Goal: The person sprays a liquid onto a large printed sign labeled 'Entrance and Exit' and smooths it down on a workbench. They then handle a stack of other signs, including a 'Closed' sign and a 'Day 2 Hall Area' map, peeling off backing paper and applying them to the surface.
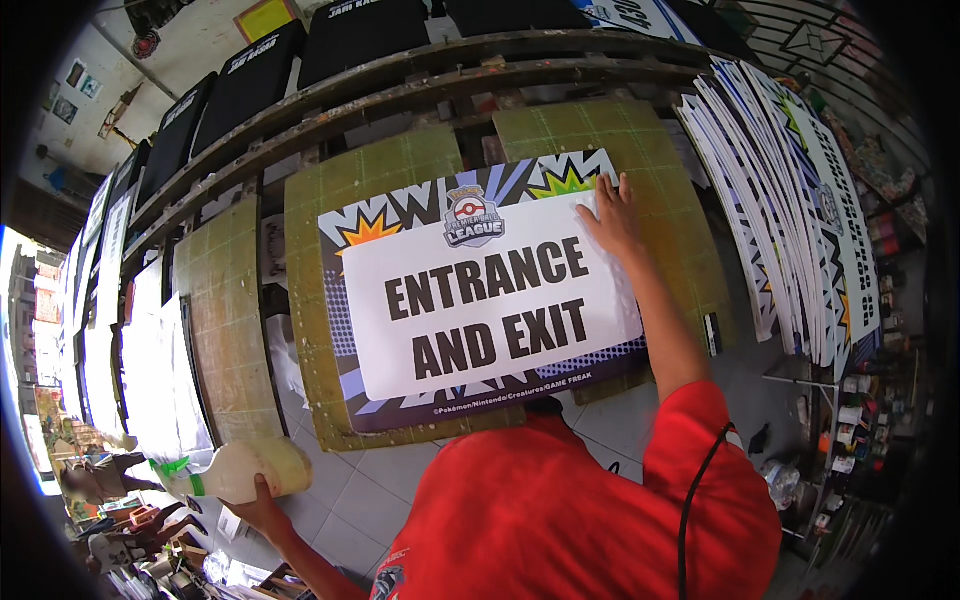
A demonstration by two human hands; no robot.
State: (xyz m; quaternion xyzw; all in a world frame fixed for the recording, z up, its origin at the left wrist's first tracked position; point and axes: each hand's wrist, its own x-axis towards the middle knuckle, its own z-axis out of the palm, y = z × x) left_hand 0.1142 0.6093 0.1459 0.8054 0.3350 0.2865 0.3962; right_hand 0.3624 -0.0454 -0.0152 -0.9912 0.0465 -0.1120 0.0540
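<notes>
A printed sign (pixel 365 300) lies on an olive board with grid lines (pixel 305 345). It has a white panel with bold black lettering, a purple and black border, and orange and green burst shapes. My right hand (pixel 612 218) rests on the sign's far right corner, fingers spread apart. Low on the left, my left hand (pixel 262 507) is wrapped around a large whitish plastic bottle (pixel 268 466). The bottle is held on its side and has green at its neck, which points left. My fingers on its far side are hidden.
A thick stack of similar printed boards (pixel 735 200) leans at the right. Black panels (pixel 250 90) line a wooden rack (pixel 440 68) along the far side. Another worn tan board (pixel 230 310) lies to the left. A metal shelf with small items (pixel 850 430) stands at the right.
</notes>
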